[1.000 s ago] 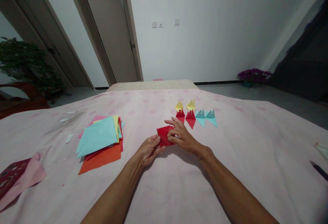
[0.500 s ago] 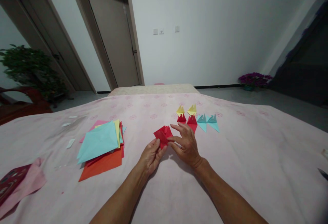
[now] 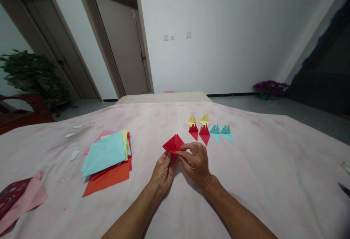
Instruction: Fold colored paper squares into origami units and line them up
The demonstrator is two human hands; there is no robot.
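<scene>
Above the cloth, a red folded origami paper [image 3: 174,143] is held between both hands, its pointed top and two side corners showing. My left hand [image 3: 163,171] pinches its lower edge from below. With thumb and index finger, my right hand [image 3: 195,160] grips the right side of the same paper. Just beyond my right hand stand small folded paper figures: two red ones [image 3: 204,134], two light blue ones [image 3: 225,133] and two yellow ones [image 3: 204,119]. The fingers cover the bottom part of the held paper.
A pile of coloured paper sheets [image 3: 105,151] lies to the left, light blue on top. Clear plastic wrapping [image 3: 78,133] is behind it. A dark red packet [image 3: 13,195] rests on pink paper at the far left. A dark pointed object [image 3: 344,188] shows at the right edge.
The red paper has turned and spread, so a wider diamond face shows. My right hand has come down a little, and its raised fingers have closed in on the paper.
</scene>
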